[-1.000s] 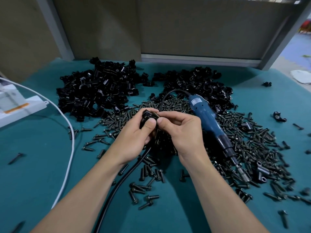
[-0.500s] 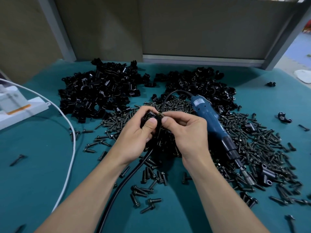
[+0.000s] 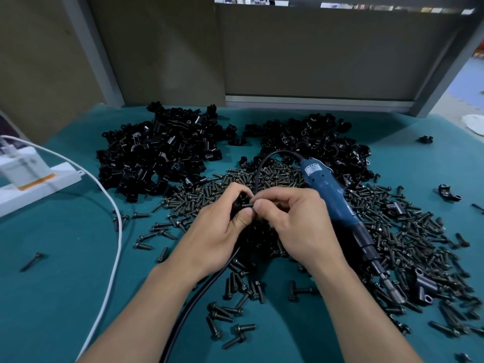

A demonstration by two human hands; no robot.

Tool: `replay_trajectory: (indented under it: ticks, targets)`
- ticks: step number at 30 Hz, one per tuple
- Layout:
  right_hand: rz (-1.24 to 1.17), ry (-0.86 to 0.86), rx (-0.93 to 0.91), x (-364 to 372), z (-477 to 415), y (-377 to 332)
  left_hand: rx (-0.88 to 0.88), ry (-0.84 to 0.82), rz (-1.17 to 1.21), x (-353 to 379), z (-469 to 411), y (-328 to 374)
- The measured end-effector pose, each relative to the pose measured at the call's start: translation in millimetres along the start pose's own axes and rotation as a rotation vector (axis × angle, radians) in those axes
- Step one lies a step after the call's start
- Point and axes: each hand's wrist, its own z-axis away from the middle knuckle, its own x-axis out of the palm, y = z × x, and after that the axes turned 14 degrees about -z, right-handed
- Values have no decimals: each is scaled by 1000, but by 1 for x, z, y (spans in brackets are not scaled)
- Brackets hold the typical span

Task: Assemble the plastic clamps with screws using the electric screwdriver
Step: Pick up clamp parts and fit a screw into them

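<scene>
My left hand [image 3: 214,231] grips a small black plastic clamp [image 3: 239,203] between thumb and fingers, mostly hidden by them. My right hand [image 3: 293,224] pinches a dark screw [image 3: 248,205] that points left into the clamp. Both hands meet above the middle of the teal table. The blue electric screwdriver [image 3: 337,210] lies on the screws just right of my right hand, tip toward me, untouched. Its black cable [image 3: 199,292] runs under my left wrist.
Two heaps of black clamps [image 3: 162,153] [image 3: 314,142] lie at the back. Loose screws [image 3: 408,239] cover the middle and right. A white cable [image 3: 115,244] and a white device [image 3: 28,174] sit at the left. A grey partition wall closes the far edge.
The hands stayed together at the same spot. The screw now shows between my right fingertips and the clamp. The camera view shifted slightly.
</scene>
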Motion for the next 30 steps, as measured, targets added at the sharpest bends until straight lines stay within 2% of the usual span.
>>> replay_trajectory:
  ticks: [3,10,15,19,24,30]
  targets:
    - [12,-13,-12,0,0,2,0,-6,-20,-1,1,0]
    - [-317,101,79,5,-2,6,-21,46,-51,-4,1,6]
    - [-212,54,27,-1,-5,6,-29,177,-39,-6,1,10]
    - [-245,52,49,0,-4,6,-46,261,21,-6,1,12]
    - [-363,71,86,3,-4,7,-66,294,71,-7,1,14]
    - [-298,85,48,12,0,8,-75,268,155,-7,2,14]
